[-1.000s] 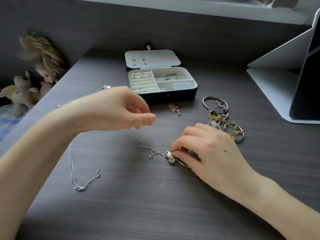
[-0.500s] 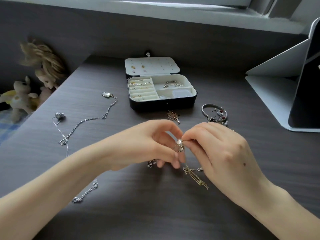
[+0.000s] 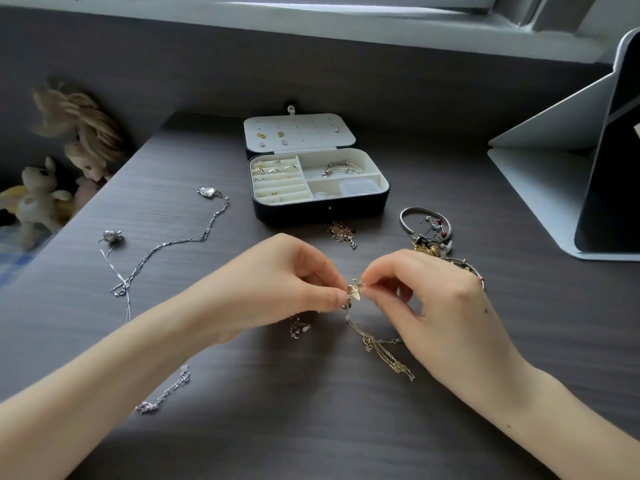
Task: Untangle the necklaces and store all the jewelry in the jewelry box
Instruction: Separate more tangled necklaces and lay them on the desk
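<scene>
tangled necklaces (image 3: 354, 295): lifted just above the desk (image 3: 311, 427), between my two hands; gold chain tails trail onto the wood.
my left hand (image 3: 287, 285): thumb and fingertip pinch the knot's left side.
my right hand (image 3: 440, 306): fingertips pinch its right side.
jewelry box (image 3: 318, 209): open, behind my hands.
silver chains (image 3: 156, 250): loose, well left.
bangles (image 3: 429, 233): heaped at right.

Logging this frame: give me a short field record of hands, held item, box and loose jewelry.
left hand: pinches the tangled necklaces
right hand: pinches the same tangle
tangled necklaces: raised at the pendant, gold ends trailing on the desk
jewelry box: open, rings and bangles inside
loose: silver necklaces at left, bracelet pile at right
</scene>
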Motion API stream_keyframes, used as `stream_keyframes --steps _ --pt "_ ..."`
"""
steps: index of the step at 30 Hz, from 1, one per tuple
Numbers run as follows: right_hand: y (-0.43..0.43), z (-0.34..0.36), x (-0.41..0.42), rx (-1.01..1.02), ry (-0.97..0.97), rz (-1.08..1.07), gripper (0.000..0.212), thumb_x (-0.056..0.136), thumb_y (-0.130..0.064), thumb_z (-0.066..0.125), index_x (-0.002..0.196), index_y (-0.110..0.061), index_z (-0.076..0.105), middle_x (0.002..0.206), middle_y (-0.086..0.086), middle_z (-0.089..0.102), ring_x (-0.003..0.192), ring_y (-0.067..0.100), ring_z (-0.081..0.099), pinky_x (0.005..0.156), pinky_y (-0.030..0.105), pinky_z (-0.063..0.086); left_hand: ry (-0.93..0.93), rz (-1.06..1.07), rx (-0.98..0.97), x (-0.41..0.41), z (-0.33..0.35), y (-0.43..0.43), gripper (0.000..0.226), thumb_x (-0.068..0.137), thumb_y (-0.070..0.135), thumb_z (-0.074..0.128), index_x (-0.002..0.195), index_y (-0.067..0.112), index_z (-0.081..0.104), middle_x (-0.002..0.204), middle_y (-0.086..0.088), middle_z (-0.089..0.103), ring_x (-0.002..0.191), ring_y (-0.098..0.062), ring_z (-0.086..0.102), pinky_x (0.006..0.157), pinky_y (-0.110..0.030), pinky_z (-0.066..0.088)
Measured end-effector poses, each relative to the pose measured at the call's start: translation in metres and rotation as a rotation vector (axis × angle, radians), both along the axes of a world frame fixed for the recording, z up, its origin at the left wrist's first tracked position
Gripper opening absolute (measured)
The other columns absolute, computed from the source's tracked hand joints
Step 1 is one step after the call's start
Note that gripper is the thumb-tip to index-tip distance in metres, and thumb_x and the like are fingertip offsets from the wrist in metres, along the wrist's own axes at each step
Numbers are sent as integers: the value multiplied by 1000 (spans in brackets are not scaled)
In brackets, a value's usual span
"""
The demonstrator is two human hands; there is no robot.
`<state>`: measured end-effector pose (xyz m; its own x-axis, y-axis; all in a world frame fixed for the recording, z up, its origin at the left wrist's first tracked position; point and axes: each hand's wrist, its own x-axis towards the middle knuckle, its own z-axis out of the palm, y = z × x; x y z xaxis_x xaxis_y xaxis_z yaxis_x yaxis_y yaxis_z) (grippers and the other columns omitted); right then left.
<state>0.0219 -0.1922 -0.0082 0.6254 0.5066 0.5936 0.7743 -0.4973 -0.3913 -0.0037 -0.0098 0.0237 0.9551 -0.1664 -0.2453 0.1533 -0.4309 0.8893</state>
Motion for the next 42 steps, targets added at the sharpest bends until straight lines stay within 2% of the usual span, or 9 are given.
stream_keyframes --steps 7,14,19,22,25,27,30,36,42 --pt "-2 6 0 43 97 -2 6 77 -7 65 83 -9 66 76 -14 56 71 -3 47 69 7 39 -49 -12 60 0 -3 -2 4 77 19 72 75 21 75 68 3 71 59 -3 55 63 -18 43" --pt "1 12 -3 -12 -24 9 11 80 -1 60 85 -8 66 76 -10 55 70 -2 40 70 9 35 -27 -3 70 -1 -2 -3 6 79 18 70 74 21 74 74 -2 72 64 -6 56 68 -24 45" --pt "-2 17 -6 -92 72 -78 22 79 -31 50 89 -20 67 71 -17 56 64 10 51 61 30 42 15 36 -35 1 -2 -2 5 79 19 71 77 15 72 64 3 64 58 -5 47 51 -12 33" --pt "0 15 -6 -169 175 -82 31 82 -42 47 94 -24 69 75 -15 60 70 10 53 66 31 43 0 21 -87 1 -2 -3 2 79 17 71 77 15 71 65 4 63 56 -3 48 49 -10 33" --pt "0 14 -6 -171 232 -67 30 81 -44 47 88 -26 69 76 -14 62 72 9 54 67 28 43 -55 -4 -87 2 -6 -3 8 71 25 75 76 19 71 65 2 60 60 -8 46 55 -18 32" --pt "0 17 -6 -124 253 -80 21 80 -40 55 82 -25 69 73 -13 63 70 8 55 65 19 40 -113 -18 -56 2 -9 -4 10 67 29 69 75 22 70 59 6 54 58 -9 42 53 -19 31" --pt "-1 21 -5 14 402 -59 8 80 -28 65 76 -23 71 64 -16 63 65 -1 56 61 8 38 -257 -33 87 1 -10 -4 6 75 19 72 73 20 67 49 12 45 49 -5 39 50 -16 32" --pt "-2 28 -3 306 874 -24 10 85 -12 64 75 -12 67 61 -1 67 50 1 53 49 11 39 -396 -36 229 -1 -10 -4 15 74 9 69 76 23 63 48 12 43 48 -6 38 52 -14 30" --pt "-3 30 -2 410 911 -38 13 87 -6 60 75 -8 64 66 4 69 54 6 56 50 21 46 -395 -48 245 0 -11 -2 11 75 11 71 75 21 67 45 11 42 46 -7 37 50 -13 29"
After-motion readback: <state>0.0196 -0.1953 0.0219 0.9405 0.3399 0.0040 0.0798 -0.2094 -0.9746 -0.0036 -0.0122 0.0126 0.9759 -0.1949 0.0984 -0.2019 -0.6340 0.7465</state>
